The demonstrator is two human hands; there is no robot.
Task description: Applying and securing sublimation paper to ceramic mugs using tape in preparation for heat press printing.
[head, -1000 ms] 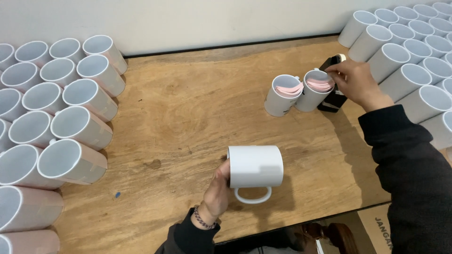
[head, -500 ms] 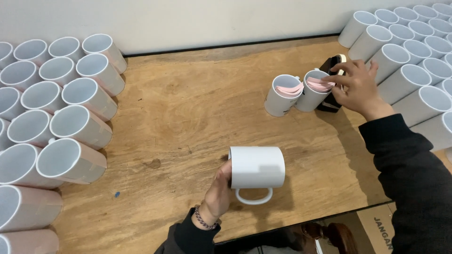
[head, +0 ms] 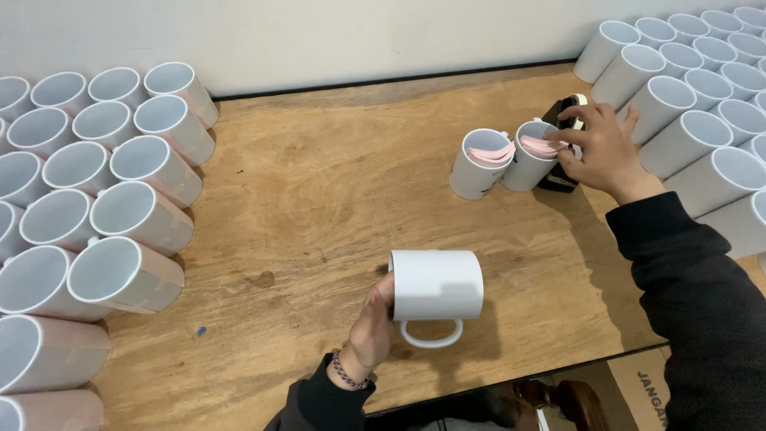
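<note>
From the head camera, the left hand [head: 372, 331] at six o'clock has its fingers clamped on the rim of a white mug [head: 436, 285] lying on its side on the wooden table [head: 319, 207], handle toward the person. At two o'clock, the right hand [head: 603, 150] pinches a pink strip [head: 545, 147] in one of two upright mugs [head: 481, 163] holding pink strips. Rows of empty white mugs [head: 120, 199] lie at nine o'clock; more stand at one o'clock.

Small workshop or production space: bare plywood table [head: 319, 183], dozens of identical white mugs [head: 120, 168] stacked both sides, plain wall [head: 359, 32].
</note>
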